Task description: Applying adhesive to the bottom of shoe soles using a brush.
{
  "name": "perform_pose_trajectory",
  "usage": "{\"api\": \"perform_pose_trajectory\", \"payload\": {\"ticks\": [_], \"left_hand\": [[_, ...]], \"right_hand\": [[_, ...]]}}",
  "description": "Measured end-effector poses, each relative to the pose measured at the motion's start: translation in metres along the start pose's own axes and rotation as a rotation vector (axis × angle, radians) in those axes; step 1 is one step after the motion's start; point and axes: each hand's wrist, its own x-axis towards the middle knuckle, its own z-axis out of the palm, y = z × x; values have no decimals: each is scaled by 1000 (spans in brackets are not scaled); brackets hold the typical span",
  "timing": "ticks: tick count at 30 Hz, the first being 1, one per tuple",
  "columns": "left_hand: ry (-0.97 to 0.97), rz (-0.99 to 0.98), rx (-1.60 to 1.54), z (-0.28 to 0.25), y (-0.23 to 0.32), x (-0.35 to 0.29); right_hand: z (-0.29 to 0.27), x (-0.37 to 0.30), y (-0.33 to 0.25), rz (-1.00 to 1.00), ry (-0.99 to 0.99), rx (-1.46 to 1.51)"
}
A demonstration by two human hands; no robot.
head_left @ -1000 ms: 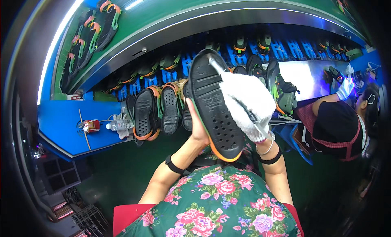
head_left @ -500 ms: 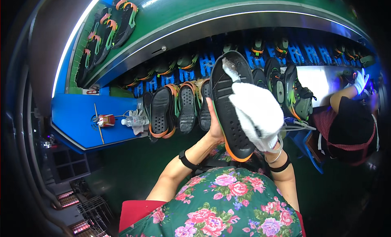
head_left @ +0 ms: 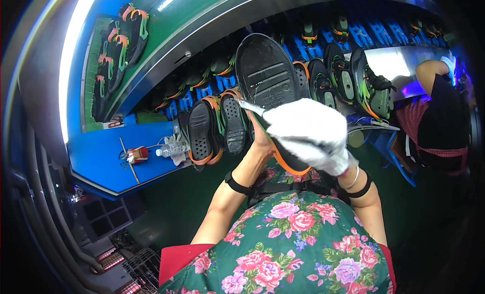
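A large black shoe sole (head_left: 268, 71) with an orange toe or heel rim is held up before me, its ridged, perforated inner face showing. My bare left hand (head_left: 260, 134) grips its left edge, thumb along the side. In a white cloth glove, my right hand (head_left: 308, 132) is closed around a small brush, fingers hidden by the fabric. The pale brush tip (head_left: 250, 107) pokes out past the glove at the sole's left edge; whether it touches cannot be told.
Black and orange soles (head_left: 201, 134) stand left of the held one, dark shoe uppers (head_left: 341, 76) right. A blue table (head_left: 101, 160) bears a plastic bottle (head_left: 171, 149) and a small red box (head_left: 137, 154). More shoes (head_left: 124, 43) lie on the upper green shelf. Another person (head_left: 439, 122) works at right.
The brush has moved from the middle of the sole's far end to its left edge, nearer me. The sole has shifted left and up in the picture as the view tilted.
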Motion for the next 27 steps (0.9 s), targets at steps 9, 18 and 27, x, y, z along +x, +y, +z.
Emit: {"api": "perform_pose_trajectory", "payload": {"ticks": [9,18,27], "left_hand": [[-238,-107,-39,-5,18,5],[-313,-235,-644,13,34,10],[-435,-141,-403,13,44,30]], "right_hand": [[7,-10,0,-33,-12,-53],[12,-29,6,-19,-53,-57],[17,-42,8,40,-101,13]]}}
